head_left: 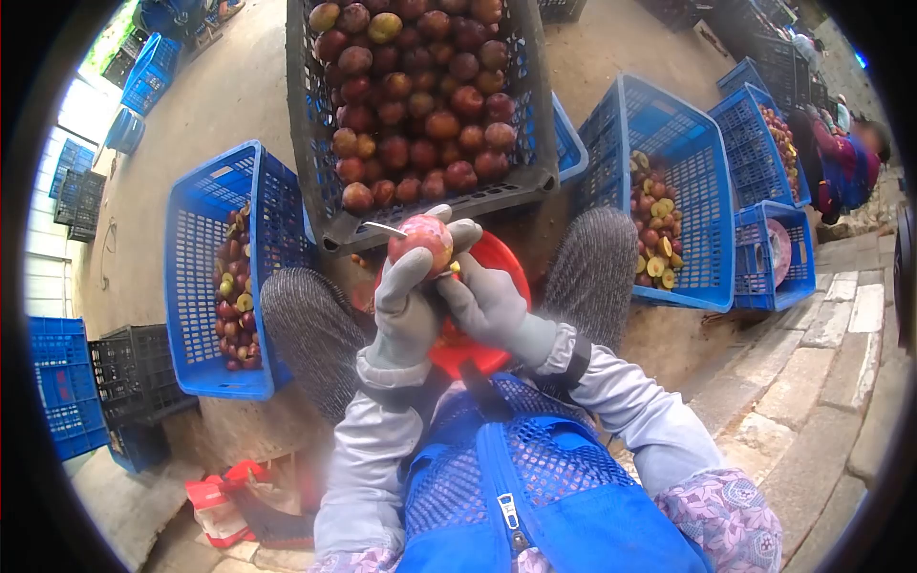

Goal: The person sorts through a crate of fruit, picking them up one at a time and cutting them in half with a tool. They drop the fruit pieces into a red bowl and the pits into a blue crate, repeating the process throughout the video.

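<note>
My left hand [403, 310], in a pale grey glove, is closed around a reddish plum [421, 243] in front of my chest. A thin, pale knife blade [385, 229] sticks out at the plum's upper left side. Close against the plum, my right hand [489, 304], also gloved, is closed on the knife, whose handle is hidden. By the right thumb shows a small yellow bit [455, 269], perhaps cut plum flesh. Below both hands, between my knees, stands a red basin [497, 256], partly covered by my hands.
Ahead is a black crate [546, 143] full of whole plums [420, 105]. Blue crates stand to the left [181, 315] and right [718, 201], both holding cut plums. Another person [841, 162] is at far right, near more crates. A red-and-white bag [224, 501] lies lower left.
</note>
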Demonstrator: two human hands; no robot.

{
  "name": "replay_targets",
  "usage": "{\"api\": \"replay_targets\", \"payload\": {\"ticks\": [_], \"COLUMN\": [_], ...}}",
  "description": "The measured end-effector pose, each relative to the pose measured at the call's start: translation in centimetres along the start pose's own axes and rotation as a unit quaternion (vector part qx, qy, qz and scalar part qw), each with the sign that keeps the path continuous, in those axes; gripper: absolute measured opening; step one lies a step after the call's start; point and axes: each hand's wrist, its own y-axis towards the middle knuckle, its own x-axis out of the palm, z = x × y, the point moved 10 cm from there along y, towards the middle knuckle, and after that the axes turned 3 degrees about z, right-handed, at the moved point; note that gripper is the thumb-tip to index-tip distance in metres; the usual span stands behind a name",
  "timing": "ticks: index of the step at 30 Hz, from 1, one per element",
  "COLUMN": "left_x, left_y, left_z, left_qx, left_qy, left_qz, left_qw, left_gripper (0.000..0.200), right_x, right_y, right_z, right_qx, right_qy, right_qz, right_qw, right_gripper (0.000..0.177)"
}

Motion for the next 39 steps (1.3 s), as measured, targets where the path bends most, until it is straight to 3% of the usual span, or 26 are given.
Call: {"api": "replay_targets", "payload": {"ticks": [2, 3, 4, 6, 7, 8, 9, 11, 14, 17, 18, 19, 21, 25, 26, 36, 39], "left_x": [-0.5, -0.6, -0.6, -1.6, -2.1, -2.7, -4.8, -4.6, -3.2, -2.1, -1.8, -1.5, -1.0, -3.1, -2.6, -1.0, -0.7], "left_y": [-0.2, -0.2, -0.2, 0.4, 0.8, 1.3, 1.3, 1.1, 1.3, 1.1, 0.9, 0.8, 0.4, 0.2, 0.0, -0.4, -0.3], "left_z": [-0.6, -0.8, -0.7, 0.7, 1.6, 3.4, 4.5, 5.0, 2.9, 1.5, 1.2, 0.8, 0.5, 0.5, 0.5, -0.1, -0.1], "left_qx": [-0.004, -0.004, -0.002, 0.080, 0.118, 0.110, 0.086, 0.042, -0.012, -0.014, -0.020, -0.030, -0.045, 0.003, 0.003, -0.007, -0.013], "left_qy": [-0.006, -0.011, 0.000, 0.002, 0.002, -0.116, -0.155, -0.141, -0.185, -0.170, -0.170, -0.171, -0.173, -0.059, -0.078, -0.100, -0.113], "left_qz": [0.017, 0.026, 0.032, 0.034, 0.033, 0.053, 0.087, 0.097, 0.022, -0.001, -0.009, -0.002, 0.014, 0.080, 0.077, 0.054, 0.049], "left_qw": [1.000, 1.000, 0.999, 0.996, 0.992, 0.986, 0.980, 0.984, 0.982, 0.985, 0.985, 0.985, 0.984, 0.995, 0.994, 0.993, 0.992], "left_gripper": [0.062, 0.066, 0.058, 0.054, 0.052, 0.037, 0.047, 0.053, 0.062, 0.067, 0.073, 0.071, 0.068, 0.061, 0.047, 0.055, 0.057], "right_x": [1.6, 1.5, 1.4, -1.2, -3.1, -5.1, -7.1, -8.3, -5.7, -2.6, -2.1, -1.7, -0.1, 0.4, 0.5, 0.0, 0.0], "right_y": [-1.1, -1.1, -1.0, 0.6, 1.0, 1.0, 0.7, 0.4, -0.2, -1.1, -1.0, -0.9, -1.5, -1.3, -1.4, -1.1, -1.1], "right_z": [2.4, 2.3, 2.2, -0.3, 0.7, 1.8, 2.8, 3.2, 1.0, 0.8, -0.1, -0.6, 0.1, -1.0, -0.7, -0.9, -1.1], "right_qx": [0.107, 0.099, 0.091, -0.051, 0.040, 0.136, 0.225, 0.186, 0.233, 0.275, 0.247, 0.225, 0.268, 0.181, 0.181, 0.120, 0.141], "right_qy": [0.213, 0.218, 0.224, 0.037, 0.153, 0.282, 0.389, 0.359, 0.268, 0.233, 0.202, 0.169, 0.195, 0.169, 0.157, 0.096, 0.107], "right_qz": [-0.028, -0.028, -0.028, 0.009, -0.008, -0.001, 0.027, 0.052, 0.036, 0.003, -0.015, -0.009, -0.049, -0.037, -0.038, -0.017, -0.018], "right_qw": [0.971, 0.970, 0.970, 0.998, 0.987, 0.950, 0.893, 0.913, 0.934, 0.933, 0.948, 0.960, 0.942, 0.968, 0.970, 0.988, 0.984], "right_gripper": [0.026, 0.025, 0.025, 0.023, 0.024, 0.026, 0.029, 0.039, 0.041, 0.035, 0.031, 0.027, 0.023, 0.021, 0.020, 0.020, 0.020]}}
